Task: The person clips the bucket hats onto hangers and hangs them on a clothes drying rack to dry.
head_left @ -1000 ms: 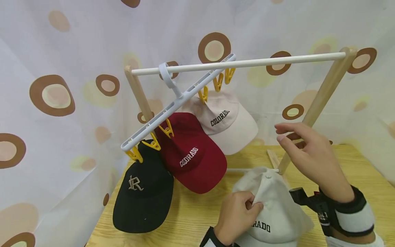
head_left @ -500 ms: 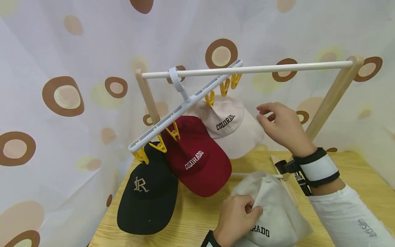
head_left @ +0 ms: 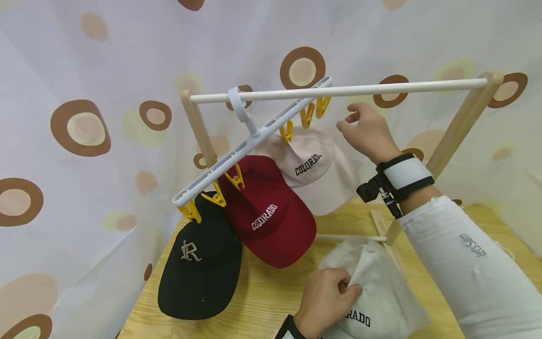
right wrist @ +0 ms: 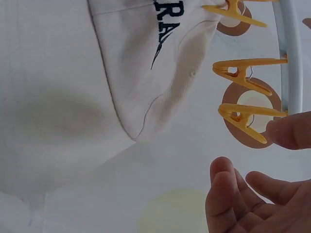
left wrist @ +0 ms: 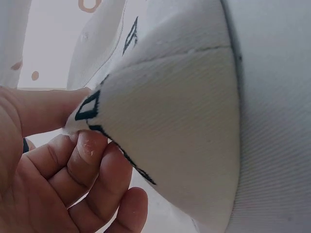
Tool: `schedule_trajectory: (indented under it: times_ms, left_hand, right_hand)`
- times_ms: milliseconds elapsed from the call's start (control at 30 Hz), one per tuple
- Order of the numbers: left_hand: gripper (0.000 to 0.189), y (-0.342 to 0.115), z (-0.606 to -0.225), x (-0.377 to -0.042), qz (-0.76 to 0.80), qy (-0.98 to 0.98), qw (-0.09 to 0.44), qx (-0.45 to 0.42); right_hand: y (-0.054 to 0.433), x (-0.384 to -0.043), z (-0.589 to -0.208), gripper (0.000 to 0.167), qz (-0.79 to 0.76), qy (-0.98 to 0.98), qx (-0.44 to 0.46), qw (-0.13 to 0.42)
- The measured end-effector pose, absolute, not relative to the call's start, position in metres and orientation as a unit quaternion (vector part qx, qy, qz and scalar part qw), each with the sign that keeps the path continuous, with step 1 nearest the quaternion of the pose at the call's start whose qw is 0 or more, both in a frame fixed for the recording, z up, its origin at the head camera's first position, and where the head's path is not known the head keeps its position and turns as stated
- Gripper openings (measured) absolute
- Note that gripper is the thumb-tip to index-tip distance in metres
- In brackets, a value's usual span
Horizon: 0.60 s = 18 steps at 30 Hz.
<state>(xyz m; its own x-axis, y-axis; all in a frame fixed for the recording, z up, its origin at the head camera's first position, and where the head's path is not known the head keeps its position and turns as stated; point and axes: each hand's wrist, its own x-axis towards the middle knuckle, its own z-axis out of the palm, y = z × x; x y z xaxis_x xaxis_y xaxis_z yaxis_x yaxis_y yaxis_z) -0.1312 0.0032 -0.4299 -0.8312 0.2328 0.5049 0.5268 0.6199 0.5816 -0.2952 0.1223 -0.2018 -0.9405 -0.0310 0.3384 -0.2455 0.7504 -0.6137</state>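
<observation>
My left hand (head_left: 323, 296) pinches a fold of the off-white baseball cap (head_left: 377, 282) between thumb and fingers, just beside its dark lettering. In the left wrist view the cap's cloth (left wrist: 175, 126) is drawn to a point at the fingertips. Raised beside the far end of the light-grey clip hanger (head_left: 254, 136), my right hand (head_left: 367, 129) holds nothing, its fingers bent and apart from the thumb. The end yellow clip (right wrist: 243, 119) has the thumb tip right by it. Black (head_left: 199, 278), red (head_left: 275, 221) and pale pink (head_left: 313, 179) caps hang from yellow clips.
The hanger hooks over the white rail (head_left: 406, 87) of a wooden-ended rack (head_left: 459, 127) and slants across it. Another yellow clip (head_left: 306, 116) hangs with nothing in it. Under the rack is a wood-grain table (head_left: 262, 301); a patterned curtain (head_left: 139, 56) hangs behind.
My right hand has risen leftward from the rack's right side to near the hanger's end clips. The left hand keeps its pinch on the off-white cap. The view has shifted slightly.
</observation>
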Motion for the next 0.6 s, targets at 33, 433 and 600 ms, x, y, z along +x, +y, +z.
schedule_trajectory:
  times_ms: [33,433,600]
  left_hand:
    - [0.039,0.004,-0.431,-0.131,-0.378,-0.878,0.198,-0.217]
    - [0.048,0.012,-0.433,-0.127,-0.347,-0.872,0.248,-0.240]
    - [0.048,0.021,-0.431,-0.121,-0.329,-0.882,0.236,-0.240]
  right_hand:
    - [0.121,-0.299,-0.200,0.059,0.349,-0.922,0.071,0.154]
    - [0.097,-0.315,-0.193,0.059,0.487,-0.866,0.060,0.097]
    - [0.103,-0.315,-0.192,0.051,0.529,-0.840,0.059,0.106]
